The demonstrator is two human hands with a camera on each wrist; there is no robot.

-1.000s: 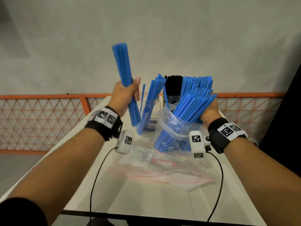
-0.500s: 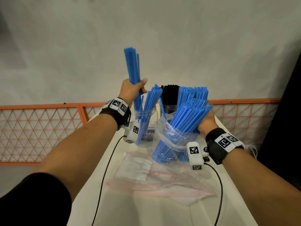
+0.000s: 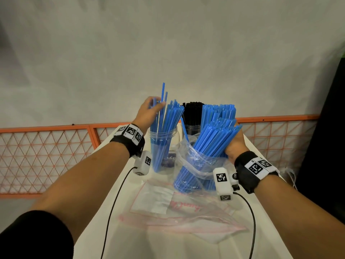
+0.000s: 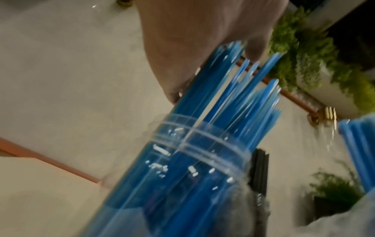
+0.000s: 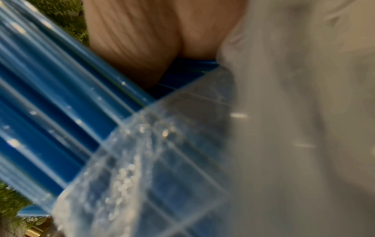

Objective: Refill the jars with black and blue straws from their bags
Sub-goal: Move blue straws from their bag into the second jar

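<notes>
My left hand (image 3: 152, 109) is over the clear jar (image 3: 164, 144) at the back left of the table, its thumb and fingers loosely round the tops of a few blue straws (image 3: 164, 94) that stand higher than the rest. The jar's other blue straws (image 4: 233, 99) fan out against my palm (image 4: 192, 40). My right hand (image 3: 234, 144) grips the clear bag (image 3: 194, 165) of blue straws (image 3: 211, 139) from the right and holds it upright on the table. In the blurred right wrist view, my palm (image 5: 138, 40) presses the bagged straws (image 5: 61, 104).
Behind the bag stand a jar of black straws (image 3: 192, 113) and a full jar of blue straws (image 3: 218, 111). An empty clear bag (image 3: 177, 212) lies flat on the white table (image 3: 149, 243). An orange mesh fence (image 3: 46, 146) runs behind; the table is narrow.
My left hand has carried its bundle of blue straws right and down into the left jar; most now stand loose in it. The right hand keeps the bag still.
</notes>
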